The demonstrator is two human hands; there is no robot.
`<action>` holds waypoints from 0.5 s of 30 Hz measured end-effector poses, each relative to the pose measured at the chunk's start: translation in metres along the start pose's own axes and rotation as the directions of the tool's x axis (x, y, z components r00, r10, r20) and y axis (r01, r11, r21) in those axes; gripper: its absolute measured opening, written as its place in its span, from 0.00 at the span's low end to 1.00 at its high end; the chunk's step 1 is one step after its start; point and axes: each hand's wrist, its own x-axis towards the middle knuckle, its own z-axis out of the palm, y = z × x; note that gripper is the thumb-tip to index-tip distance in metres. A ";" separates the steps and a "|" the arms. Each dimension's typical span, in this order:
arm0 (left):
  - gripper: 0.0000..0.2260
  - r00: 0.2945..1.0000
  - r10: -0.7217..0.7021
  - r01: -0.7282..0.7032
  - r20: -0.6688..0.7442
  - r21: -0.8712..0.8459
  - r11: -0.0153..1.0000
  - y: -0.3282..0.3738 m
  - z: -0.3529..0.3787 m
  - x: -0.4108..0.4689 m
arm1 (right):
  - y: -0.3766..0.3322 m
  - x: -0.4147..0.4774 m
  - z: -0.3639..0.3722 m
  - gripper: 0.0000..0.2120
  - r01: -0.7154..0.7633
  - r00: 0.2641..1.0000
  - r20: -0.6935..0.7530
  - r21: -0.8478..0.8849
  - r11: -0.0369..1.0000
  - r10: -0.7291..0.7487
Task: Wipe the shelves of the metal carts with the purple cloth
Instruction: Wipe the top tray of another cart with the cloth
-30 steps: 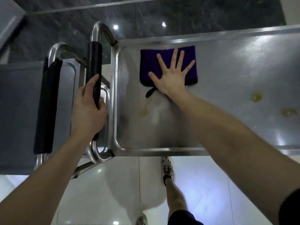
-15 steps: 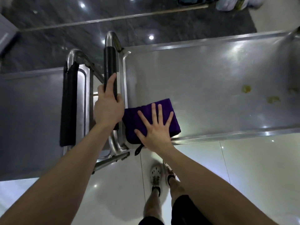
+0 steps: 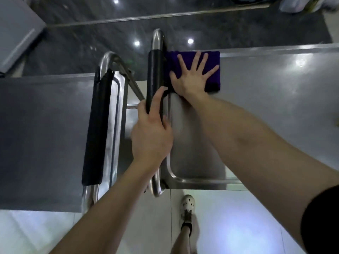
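The folded purple cloth [image 3: 213, 61] lies flat in the far left corner of the right metal cart's top shelf [image 3: 275, 107]. My right hand [image 3: 192, 77] presses down on it with fingers spread wide. My left hand [image 3: 152, 132] is wrapped around the black foam grip [image 3: 155, 70] of that cart's handle, beside the shelf's left rim. A second metal cart [image 3: 42, 134] with its own black-padded handle [image 3: 97, 129] stands to the left.
The two carts stand handle to handle with a narrow gap between them. Dark glossy floor lies beyond the carts, pale tiles in front. My foot in a white shoe [image 3: 187, 208] is just below the right cart's near rim. Bags [image 3: 297, 4] sit at the far right.
My right hand has slid the cloth from the shelf's near left corner up to its far left corner. My left hand has kept its grip on the handle.
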 end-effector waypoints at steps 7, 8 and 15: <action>0.32 0.997 -0.040 0.038 0.062 0.035 0.999 0.011 0.000 0.003 | 0.017 -0.057 0.005 0.37 0.074 0.997 0.015 0.023 0.997 -0.074; 0.31 0.996 -0.043 0.041 0.072 0.035 0.999 0.013 -0.001 0.003 | 0.020 -0.084 0.011 0.37 0.096 0.995 0.003 0.028 0.995 -0.096; 0.33 0.994 -0.048 0.038 0.096 0.100 0.994 0.017 0.000 0.003 | 0.043 -0.268 0.053 0.36 0.159 0.985 -0.060 -0.029 0.987 -0.160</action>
